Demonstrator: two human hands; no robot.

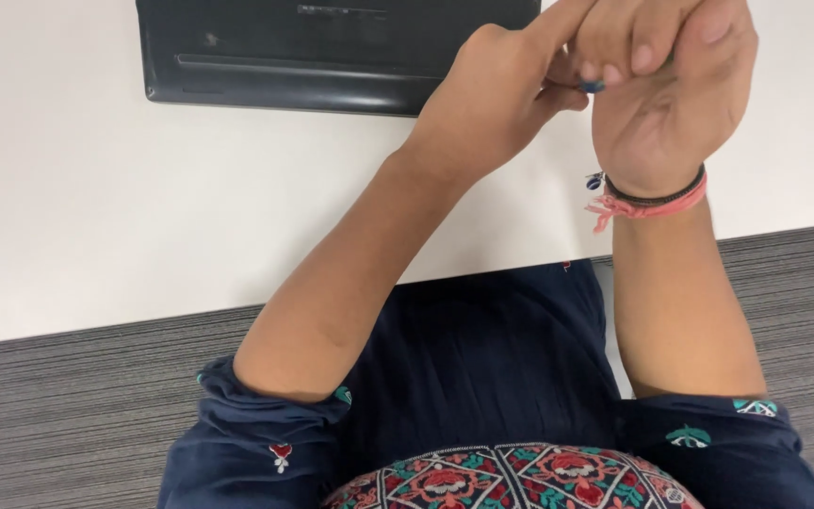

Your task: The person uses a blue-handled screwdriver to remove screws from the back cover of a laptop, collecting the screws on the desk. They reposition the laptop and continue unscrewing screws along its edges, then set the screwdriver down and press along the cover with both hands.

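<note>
A: Looking at the hands first. Both raised over the white table point(96, 188), meeting near the top edge of the view. Left hand point(482, 104) curled, index finger stretched up toward the other hand, thumb tip touching a small blue object point(593, 86).

B: And the right?

A: Right hand point(671, 85) palm toward the camera, fingers folded down. Their tips close onto the same blue object from above. So it is pinched between fingertips of both hands, in the air above the table.

B: What is the object?

A: Cannot tell. Too small, mostly covered by fingers. Only a blue sliver shows.

B: Anything on the wrist?

A: Right wrist has a dark band point(657, 195) and a pink thread bracelet point(647, 209) with a frayed end, plus a tiny blue charm point(595, 181) hanging on the side.

B: Surroundings?

A: Black flat device point(332, 57), looks like a laptop turned underside up, lies on the table beyond the hands, its right part behind them. Grey ribbed floor point(68, 405) below the table edge. Person wears dark blue clothing point(482, 368) with rolled sleeves and embroidered patterns in red, teal and white at the bottom of the view.
</note>
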